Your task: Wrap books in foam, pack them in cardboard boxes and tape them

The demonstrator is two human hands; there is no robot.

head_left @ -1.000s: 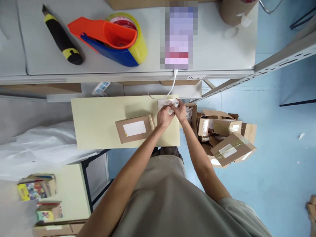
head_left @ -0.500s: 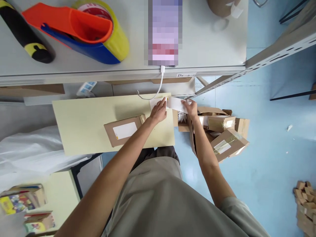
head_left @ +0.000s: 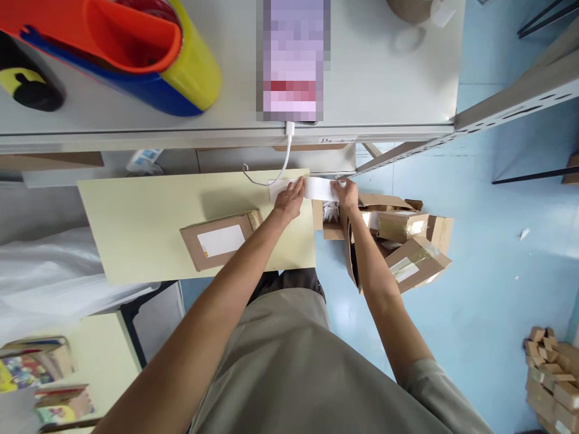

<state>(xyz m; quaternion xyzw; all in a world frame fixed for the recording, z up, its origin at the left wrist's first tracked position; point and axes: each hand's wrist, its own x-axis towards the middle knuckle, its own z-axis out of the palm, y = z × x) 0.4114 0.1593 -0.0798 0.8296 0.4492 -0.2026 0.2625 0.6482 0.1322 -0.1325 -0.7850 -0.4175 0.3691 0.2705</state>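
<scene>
At the far right corner of the pale yellow board (head_left: 136, 229), my left hand (head_left: 289, 199) lies on a white paper label (head_left: 274, 188), its fingers stretched out over it. My right hand (head_left: 346, 194) pinches the right end of a white label strip (head_left: 319, 188), just past the board's right edge. The strip bows up and curls near my left fingertips. Left of my forearm, a flat brown cardboard box (head_left: 199, 250) with a white label on top rests on the board. A white cable (head_left: 287, 158) hangs down to the board beside my left hand.
Above, a grey shelf (head_left: 371, 78) bears a tape dispenser (head_left: 131, 48), a pixelated phone-like screen (head_left: 294, 60) and a black-and-yellow handle (head_left: 34, 90). Cardboard boxes (head_left: 416, 259) are heaped in an open carton at right. More boxes (head_left: 552, 374) lie lower right. White sheeting (head_left: 49, 271) hangs at left.
My right hand has brought its end of the strip slightly up and level, and the strip now curls more at its left end. My left hand stays on the label. The view has shifted a little.
</scene>
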